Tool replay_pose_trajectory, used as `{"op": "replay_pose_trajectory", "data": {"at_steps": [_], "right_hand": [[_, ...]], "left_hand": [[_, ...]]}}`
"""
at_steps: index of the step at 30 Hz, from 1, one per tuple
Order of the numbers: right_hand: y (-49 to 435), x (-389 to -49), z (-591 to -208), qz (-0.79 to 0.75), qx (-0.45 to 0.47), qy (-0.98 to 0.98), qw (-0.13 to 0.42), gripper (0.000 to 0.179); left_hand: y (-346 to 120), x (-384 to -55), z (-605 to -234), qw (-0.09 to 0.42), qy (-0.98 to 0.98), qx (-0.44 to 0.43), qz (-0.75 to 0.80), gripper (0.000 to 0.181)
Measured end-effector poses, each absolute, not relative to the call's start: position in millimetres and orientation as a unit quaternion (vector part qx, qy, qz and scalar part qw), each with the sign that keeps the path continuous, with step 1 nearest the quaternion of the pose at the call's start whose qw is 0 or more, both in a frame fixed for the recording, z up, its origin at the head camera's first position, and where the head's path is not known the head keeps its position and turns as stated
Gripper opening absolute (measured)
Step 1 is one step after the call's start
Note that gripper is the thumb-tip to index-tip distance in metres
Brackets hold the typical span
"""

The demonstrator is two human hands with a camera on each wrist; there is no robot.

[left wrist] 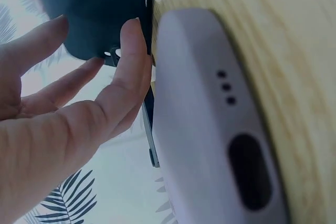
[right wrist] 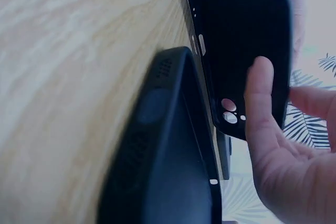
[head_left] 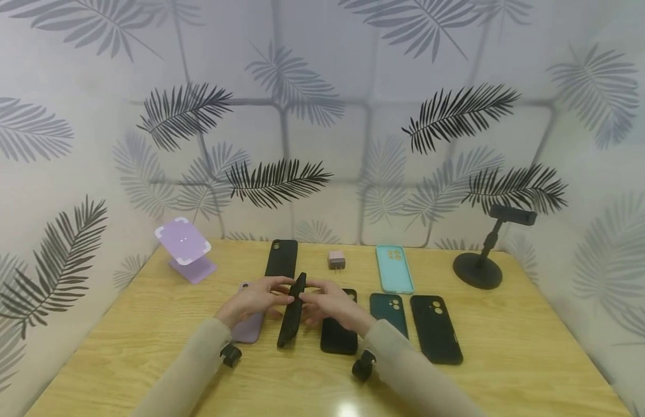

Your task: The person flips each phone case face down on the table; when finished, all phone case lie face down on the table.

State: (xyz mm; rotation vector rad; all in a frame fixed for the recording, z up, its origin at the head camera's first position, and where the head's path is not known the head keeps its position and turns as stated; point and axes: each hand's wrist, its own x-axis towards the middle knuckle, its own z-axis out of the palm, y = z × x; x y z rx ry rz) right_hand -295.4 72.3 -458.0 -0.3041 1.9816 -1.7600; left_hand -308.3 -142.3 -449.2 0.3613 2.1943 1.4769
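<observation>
Both hands hold a black phone case (head_left: 290, 327) on its edge above the table. The fingers of my left hand (head_left: 253, 301) are at its outer back, seen dark (left wrist: 100, 9) in the left wrist view. My right hand (head_left: 337, 304) grips the other side, one finger laid along the hollow inside of the case (right wrist: 231, 30), with the camera cutouts beside it. A lilac phone case (head_left: 248, 331) lies partly behind the left hand and case. Under the right hand lies another black phone case (head_left: 339, 340), partly covered.
Farther back lie a black case (head_left: 282, 260), a pink-and-grey charger plug (head_left: 336, 260) and a turquoise case (head_left: 394, 275). To the right are a dark teal case (head_left: 390, 313) and a black case (head_left: 436, 333). A lilac stand (head_left: 184, 240) and black stand (head_left: 477, 270) flank the table (head_left: 520, 341).
</observation>
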Motion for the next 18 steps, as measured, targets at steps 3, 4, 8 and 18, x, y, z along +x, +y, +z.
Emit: {"op": "replay_pose_trajectory", "data": {"at_steps": [3, 4, 8, 18], "right_hand": [[73.7, -297.0, -456.0, -0.631, -0.092, 0.738, 0.218, 0.06], [74.4, -297.3, -455.5, -0.629, -0.088, 0.743, 0.213, 0.062], [77.3, -298.1, -453.5, -0.621, -0.083, 0.752, 0.203, 0.065], [80.0, -295.7, -455.9, -0.576, -0.074, 0.785, 0.214, 0.064]], "left_hand": [[-142.7, -307.8, -449.9, 0.232, 0.803, 0.128, 0.533, 0.053], [-142.7, -307.5, -449.8, 0.231, 0.804, 0.125, 0.533, 0.053], [-143.5, -306.5, -449.1, 0.231, 0.808, 0.117, 0.529, 0.054], [-143.7, -303.0, -447.3, 0.233, 0.824, 0.097, 0.507, 0.051]]}}
